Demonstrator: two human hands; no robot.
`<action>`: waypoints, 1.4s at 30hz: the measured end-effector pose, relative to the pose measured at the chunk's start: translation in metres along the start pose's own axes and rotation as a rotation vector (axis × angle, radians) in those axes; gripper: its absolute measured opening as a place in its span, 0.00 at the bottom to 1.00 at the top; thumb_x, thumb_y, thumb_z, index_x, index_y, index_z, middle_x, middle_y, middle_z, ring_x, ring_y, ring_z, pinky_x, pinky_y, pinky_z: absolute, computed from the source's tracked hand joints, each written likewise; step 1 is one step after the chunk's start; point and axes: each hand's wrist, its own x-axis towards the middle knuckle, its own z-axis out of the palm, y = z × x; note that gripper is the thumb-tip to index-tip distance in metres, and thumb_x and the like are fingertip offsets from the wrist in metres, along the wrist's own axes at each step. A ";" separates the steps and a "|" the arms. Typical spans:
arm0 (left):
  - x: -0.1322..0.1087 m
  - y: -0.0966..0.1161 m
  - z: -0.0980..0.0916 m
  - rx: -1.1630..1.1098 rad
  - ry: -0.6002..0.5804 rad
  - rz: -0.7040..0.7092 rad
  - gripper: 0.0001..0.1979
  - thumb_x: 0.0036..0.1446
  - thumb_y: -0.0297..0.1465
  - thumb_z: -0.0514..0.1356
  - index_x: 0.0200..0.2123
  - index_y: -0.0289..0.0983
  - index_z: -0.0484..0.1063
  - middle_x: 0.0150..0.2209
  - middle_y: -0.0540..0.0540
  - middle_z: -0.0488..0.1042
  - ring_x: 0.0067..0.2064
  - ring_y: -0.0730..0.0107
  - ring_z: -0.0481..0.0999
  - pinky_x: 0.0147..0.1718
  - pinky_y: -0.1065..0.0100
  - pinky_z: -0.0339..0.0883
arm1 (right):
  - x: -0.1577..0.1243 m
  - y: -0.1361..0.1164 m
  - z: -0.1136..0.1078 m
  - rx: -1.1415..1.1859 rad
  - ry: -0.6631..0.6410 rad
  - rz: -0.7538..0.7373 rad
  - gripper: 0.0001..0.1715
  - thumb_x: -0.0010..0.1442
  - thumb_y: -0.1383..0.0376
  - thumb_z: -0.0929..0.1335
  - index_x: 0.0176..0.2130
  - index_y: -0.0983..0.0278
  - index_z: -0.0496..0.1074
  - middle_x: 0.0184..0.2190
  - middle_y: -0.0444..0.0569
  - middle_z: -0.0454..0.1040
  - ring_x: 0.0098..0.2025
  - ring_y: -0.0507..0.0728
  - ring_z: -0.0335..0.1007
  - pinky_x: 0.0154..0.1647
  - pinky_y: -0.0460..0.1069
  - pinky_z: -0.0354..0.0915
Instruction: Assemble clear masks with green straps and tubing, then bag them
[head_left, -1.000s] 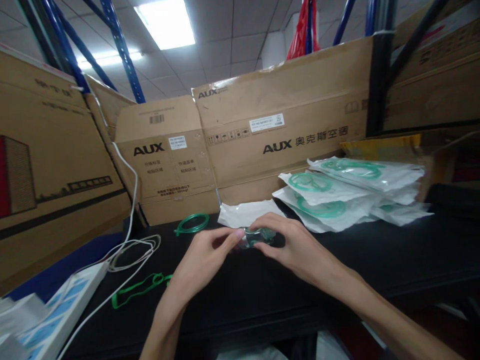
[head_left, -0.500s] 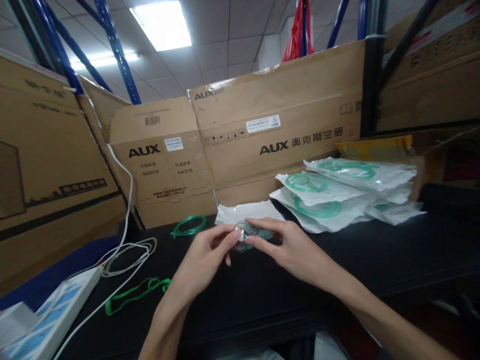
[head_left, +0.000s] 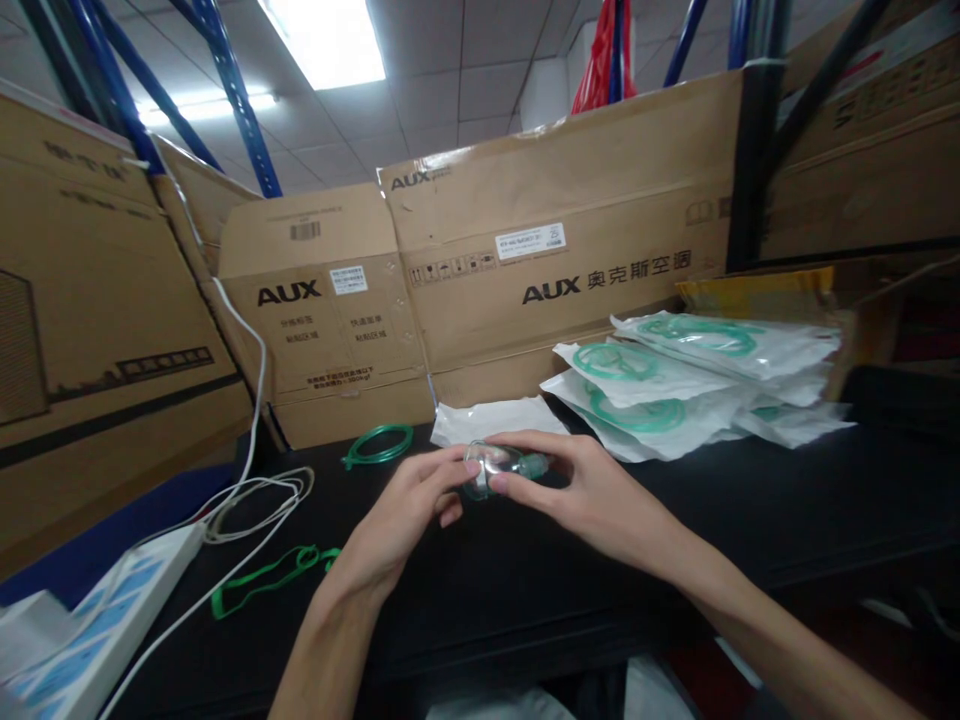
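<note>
Both hands meet over the black table (head_left: 787, 510) around a small clear plastic piece with a green fitting (head_left: 501, 464). My left hand (head_left: 401, 520) pinches its left end with thumb and fingers. My right hand (head_left: 589, 490) grips its right side, fingers curled over the top. An empty white pouch (head_left: 491, 418) lies just behind the hands. A coil of green tubing (head_left: 377, 445) rests to the left of it, and a green elastic strap (head_left: 262, 580) lies nearer me on the left.
A pile of sealed white pouches with green tubing (head_left: 690, 385) sits at the right rear. Brown AUX cartons (head_left: 480, 290) wall the back and left. White cables (head_left: 247, 500) and a power strip (head_left: 105, 630) lie at the left edge.
The hands have lifted the clear piece slightly and turned it; the left fingers have shifted to pinch its end. The camera has moved a little.
</note>
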 end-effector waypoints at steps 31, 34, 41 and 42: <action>0.002 -0.002 0.008 0.413 0.181 0.189 0.11 0.62 0.39 0.65 0.40 0.36 0.77 0.35 0.50 0.78 0.26 0.75 0.72 0.23 0.74 0.66 | 0.000 0.003 0.002 -0.062 0.034 0.021 0.13 0.66 0.68 0.67 0.46 0.63 0.81 0.40 0.47 0.82 0.44 0.58 0.77 0.49 0.50 0.67; 0.002 -0.001 0.009 0.420 0.235 0.240 0.10 0.63 0.38 0.64 0.42 0.38 0.76 0.42 0.49 0.78 0.37 0.70 0.77 0.32 0.73 0.72 | 0.000 0.003 0.002 -0.070 0.048 0.020 0.14 0.66 0.68 0.67 0.47 0.63 0.81 0.42 0.48 0.82 0.45 0.58 0.77 0.51 0.50 0.67; 0.000 -0.002 0.009 0.521 0.139 0.411 0.14 0.63 0.36 0.66 0.51 0.43 0.76 0.53 0.47 0.77 0.55 0.63 0.76 0.54 0.64 0.69 | -0.001 -0.002 0.001 -0.007 0.031 0.002 0.16 0.66 0.68 0.67 0.50 0.61 0.81 0.46 0.48 0.83 0.48 0.59 0.78 0.51 0.51 0.69; 0.000 -0.002 0.008 0.534 0.141 0.424 0.13 0.63 0.35 0.66 0.51 0.42 0.77 0.52 0.47 0.78 0.54 0.64 0.76 0.53 0.65 0.69 | 0.000 -0.002 0.001 0.002 0.027 -0.001 0.16 0.66 0.69 0.67 0.50 0.61 0.81 0.47 0.49 0.83 0.49 0.59 0.78 0.51 0.51 0.69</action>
